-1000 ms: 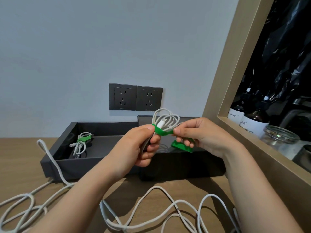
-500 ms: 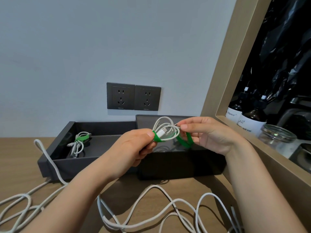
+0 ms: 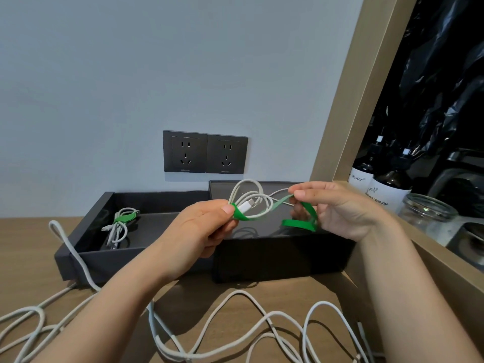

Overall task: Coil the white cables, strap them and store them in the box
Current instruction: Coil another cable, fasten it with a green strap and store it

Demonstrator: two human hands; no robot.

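Head view: left hand (image 3: 199, 231) is pinching coiled white cable (image 3: 251, 203) above box (image 3: 146, 258); right hand (image 3: 337, 208) is pinching green strap (image 3: 301, 221), its tail running rightward from the coil

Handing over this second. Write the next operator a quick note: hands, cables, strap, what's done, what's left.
Left hand pinches the small coiled white cable where the green strap wraps it. Right hand pinches the strap's free tail, not yet fastened.
Done: one strapped white bundle lies in the dark grey open box.
Left: close this strap, box the coil, then coil the loose white cables on the wooden table.
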